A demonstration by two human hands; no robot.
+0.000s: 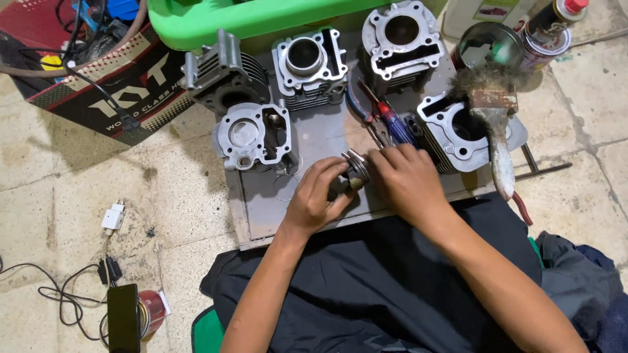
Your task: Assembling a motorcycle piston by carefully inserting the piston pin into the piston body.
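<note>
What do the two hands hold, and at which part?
Both hold one small metal piston: left hand around its lower body, right hand at its ringed top.

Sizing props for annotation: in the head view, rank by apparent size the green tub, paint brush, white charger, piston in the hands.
1. Green tub, though cropped
2. Paint brush
3. Piston, partly hidden by hands
4. White charger, close to the piston, unsure

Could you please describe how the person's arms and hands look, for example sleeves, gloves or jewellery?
Both forearms are bare up to the picture's edge; no sleeves show. The left hand and right hand wear no gloves. No watch, bracelet or ring is visible. The fingers are slim; nails are too small to judge.
</note>
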